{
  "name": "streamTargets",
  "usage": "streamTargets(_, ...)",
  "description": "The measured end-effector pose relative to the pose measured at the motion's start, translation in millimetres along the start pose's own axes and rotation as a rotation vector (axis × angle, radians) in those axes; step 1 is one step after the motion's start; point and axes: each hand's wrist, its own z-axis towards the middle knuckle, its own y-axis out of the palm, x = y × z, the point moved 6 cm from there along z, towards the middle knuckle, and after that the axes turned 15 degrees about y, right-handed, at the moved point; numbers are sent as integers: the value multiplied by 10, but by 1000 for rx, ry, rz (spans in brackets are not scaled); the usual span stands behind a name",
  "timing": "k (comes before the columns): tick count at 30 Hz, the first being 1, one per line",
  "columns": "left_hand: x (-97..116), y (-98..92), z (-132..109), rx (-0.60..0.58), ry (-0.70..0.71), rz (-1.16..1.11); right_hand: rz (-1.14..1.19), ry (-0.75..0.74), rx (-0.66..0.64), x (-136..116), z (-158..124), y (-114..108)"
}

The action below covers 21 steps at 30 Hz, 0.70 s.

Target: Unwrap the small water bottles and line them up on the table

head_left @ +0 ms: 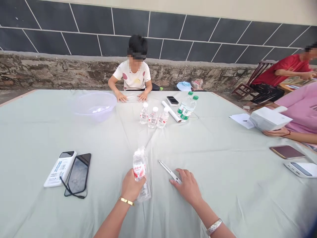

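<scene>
My left hand [133,185] is closed around a small clear water bottle [139,165] with a red and white label. Loose clear plastic film [146,193] hangs about the bottle, which lies low over the cloth with its cap end pointing away from me. To the right, my right hand [187,186] has its thumb and fingers around the near end of a silver utility knife [169,171]. The knife lies slanted, its tip pointing away and to the left. Whether its blade is out, I cannot tell.
Several small bottles [153,118] stand ahead, beside a white paper roll [171,111] and two green-capped bottles [188,109]. A translucent basin [96,107] sits back left. Phone [78,173] and power bank [60,169] lie left. A person [135,76] sits opposite; others are at right.
</scene>
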Motion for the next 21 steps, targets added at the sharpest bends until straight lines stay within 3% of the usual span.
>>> streamTargets(3, 32, 47, -245, 28, -17, 93, -63, -136, -43, -79, -194, 69)
streamTargets(6, -49, 48, -389, 22, -40, 145, -32, -146, -104, -284, -238, 63)
streamTargets(11, -258, 25, -438, 68, 3, 100, 292, -107, -332, -863, -288, 111)
streamTargets(15, -336, -11, -417, 138, 44, 53, 417, -151, -332, -1234, -466, 147)
streamTargets(18, -365, -27, -433, 163, 28, 12, 442, -216, -380, -1104, -830, 112)
streamTargets(21, -369, -62, -463, 200, 20, 24, 418, -286, -458, -707, -1279, 5)
